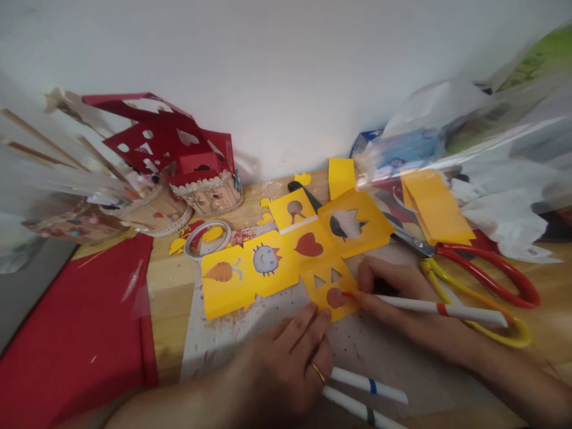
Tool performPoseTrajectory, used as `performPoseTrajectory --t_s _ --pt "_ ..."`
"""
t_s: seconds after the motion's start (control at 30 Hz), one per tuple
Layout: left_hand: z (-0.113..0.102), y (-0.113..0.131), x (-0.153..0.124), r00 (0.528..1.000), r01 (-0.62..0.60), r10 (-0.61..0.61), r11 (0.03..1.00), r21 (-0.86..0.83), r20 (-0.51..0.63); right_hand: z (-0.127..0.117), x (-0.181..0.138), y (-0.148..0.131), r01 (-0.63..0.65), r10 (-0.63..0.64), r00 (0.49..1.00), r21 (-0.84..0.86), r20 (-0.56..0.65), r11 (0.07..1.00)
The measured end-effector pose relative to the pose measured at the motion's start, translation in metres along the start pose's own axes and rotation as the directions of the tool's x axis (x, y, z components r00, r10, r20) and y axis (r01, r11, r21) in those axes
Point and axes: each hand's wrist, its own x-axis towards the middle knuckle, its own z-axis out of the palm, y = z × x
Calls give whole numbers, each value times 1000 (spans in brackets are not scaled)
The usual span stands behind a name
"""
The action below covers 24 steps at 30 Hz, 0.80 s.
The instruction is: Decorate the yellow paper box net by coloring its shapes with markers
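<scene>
A yellow paper cutout (283, 283) with several joined panels lies on a pale sheet (214, 345) speckled with red. Its panels carry a carrot drawing (221, 271), a blue smiling face (266, 260), a red heart (308, 245) and other cut-out shapes. My left hand (290, 366), wearing a ring, lies with fingers stretched out, its fingertips pressing the edge of the lowest panel. Pinched in my right hand (406, 281) is a white marker (420, 305) with a red band. Its red tip touches a red circle (335, 297) beneath two triangles on that panel.
Two white markers (370, 381) lie beside my left hand. Scissors with red and yellow handles (487, 268) rest at the right, near folded yellow paper (440, 208). A tape roll (192, 247), decorated wooden cups (210, 193) and red sheets (107, 310) are at the left.
</scene>
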Motion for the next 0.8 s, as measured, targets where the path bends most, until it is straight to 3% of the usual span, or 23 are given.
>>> performPoseTrajectory --t_s 0.33,0.8 --pt "-1 -1 1 1000 8 -8 1000 -15 5 0 0 -4 -1 0 998 7 65 1000" --pt "-1 0 2 1000 13 -13 1000 -12 -15 0 1 -10 -3 2 998 10 67 1000"
